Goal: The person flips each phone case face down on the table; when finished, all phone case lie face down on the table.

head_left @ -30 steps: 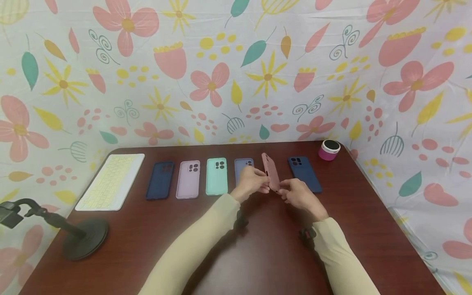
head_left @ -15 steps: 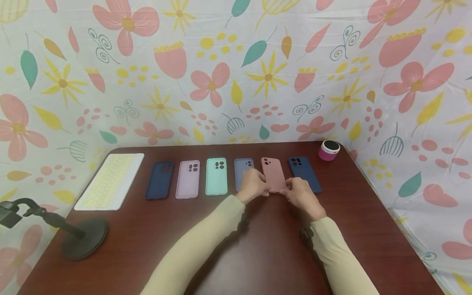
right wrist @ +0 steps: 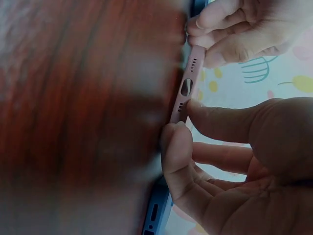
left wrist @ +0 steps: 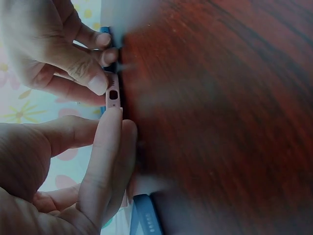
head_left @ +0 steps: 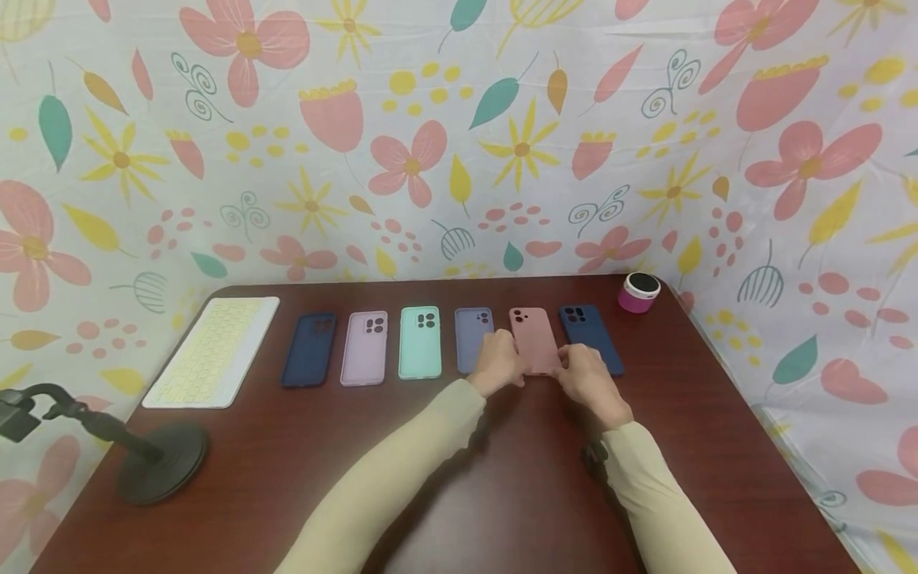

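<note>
A pink phone case [head_left: 534,341] lies back-up on the dark wooden table, camera holes toward the wall. My left hand [head_left: 498,363] pinches its near left corner; my right hand [head_left: 588,384] pinches the near right one. Between both hands, the right wrist view shows the case's bottom edge [right wrist: 193,73], with a port opening and small speaker holes. Just left of it lies a greyish-blue phone case [head_left: 473,339], partly covered by my left hand. A blue phone case [head_left: 594,339] lies slanted on the right, its near end close to my right hand.
Further left along the row lie a mint case [head_left: 420,343], a lilac case [head_left: 364,348] and a navy case [head_left: 308,351]. A white keyboard [head_left: 237,351] and a black stand [head_left: 161,462] occupy the left side. A pink-and-white round speaker [head_left: 638,295] stands at the back right corner.
The pink case was tilted up on its side between both hands; it has come down flat in the row. Since then it has shifted very slightly, both hands staying at its near corners.
</note>
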The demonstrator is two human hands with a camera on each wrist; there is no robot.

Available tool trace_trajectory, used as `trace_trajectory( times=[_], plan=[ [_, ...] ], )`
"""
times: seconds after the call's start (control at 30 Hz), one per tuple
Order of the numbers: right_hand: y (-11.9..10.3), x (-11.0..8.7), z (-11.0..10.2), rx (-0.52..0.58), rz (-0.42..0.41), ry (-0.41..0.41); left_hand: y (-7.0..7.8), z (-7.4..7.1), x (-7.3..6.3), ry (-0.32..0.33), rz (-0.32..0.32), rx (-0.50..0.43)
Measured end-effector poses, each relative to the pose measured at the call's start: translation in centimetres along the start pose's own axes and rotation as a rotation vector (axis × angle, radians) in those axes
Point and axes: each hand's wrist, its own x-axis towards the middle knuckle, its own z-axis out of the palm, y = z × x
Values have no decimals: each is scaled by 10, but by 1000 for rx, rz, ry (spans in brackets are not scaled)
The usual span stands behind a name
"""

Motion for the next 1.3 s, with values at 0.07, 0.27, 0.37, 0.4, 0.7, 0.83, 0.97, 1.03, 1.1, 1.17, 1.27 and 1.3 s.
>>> trace_trajectory(
  times=[0.07,0.27,0.37,0.4,0.7,0.83,0.97,1.03,1.1,1.17,1.27,1.3],
  plan=[
    [9,6,5,-6,-2,1,0,1,1,-7,-19,-1],
    [24,15,13,-16,-9,5,2,1,-1,-20,-42,-27],
    [25,15,14,-14,-7,16,2,-1,-3,-27,-35,-38],
    [24,14,14,-17,-14,26,3,-2,-5,-34,-35,-53],
    [-18,-16,0,38,-37,112,32,-49,-65,-43,-15,-196],
    [-55,-39,-10,101,-55,111,33,-64,-78,-39,-16,-200],
    [-87,-57,-10,149,-83,106,24,-76,-83,-36,-29,-192],
    [-89,-56,-2,166,-111,114,18,-80,-84,-20,-30,-183],
    [-92,-55,3,173,-128,103,11,-86,-85,0,-26,-166],
    [-95,-53,7,183,-134,88,5,-91,-85,15,-17,-148],
    [-98,-50,12,207,-139,38,-6,-99,-83,21,-8,-120],
    [-99,-50,12,214,-126,18,-10,-101,-81,18,-7,-113]
  ],
)
